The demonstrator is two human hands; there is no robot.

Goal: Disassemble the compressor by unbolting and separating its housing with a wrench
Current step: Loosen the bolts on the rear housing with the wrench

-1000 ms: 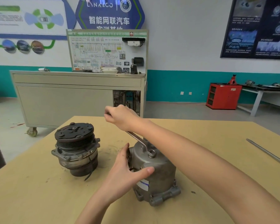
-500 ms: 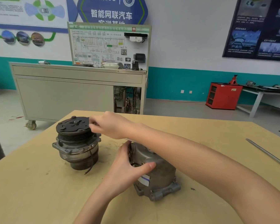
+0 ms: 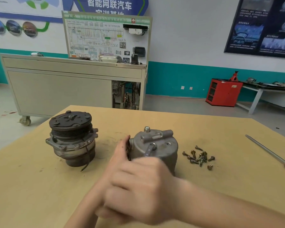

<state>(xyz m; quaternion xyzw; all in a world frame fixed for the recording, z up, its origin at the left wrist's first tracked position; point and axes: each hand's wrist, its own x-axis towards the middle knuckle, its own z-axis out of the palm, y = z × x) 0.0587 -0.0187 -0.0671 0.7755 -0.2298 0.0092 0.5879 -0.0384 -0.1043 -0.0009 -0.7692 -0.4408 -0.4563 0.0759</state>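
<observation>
Head camera: the housing (image 3: 163,150) sat mid-table (image 3: 237,170). It looked like heavy, rigid cast metal, probably greasy, so I'd grab the flanks. Right hand (image 3: 138,183) was wrapped round the wrench (image 3: 148,150). Left hand (image 3: 121,151) was against its side, grip hidden, couldn't tell.

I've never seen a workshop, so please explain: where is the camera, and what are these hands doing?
The camera sits on the person's head, looking down at a wooden table. No machine, just two bare hands. The left hand steadies a grey metal housing, half of a compressor. The right hand, blurred, grips a wrench whose ring end sits on top of the housing. The pulley half stands to the left. Loose bolts lie to the right, a long screwdriver farther right.
</observation>
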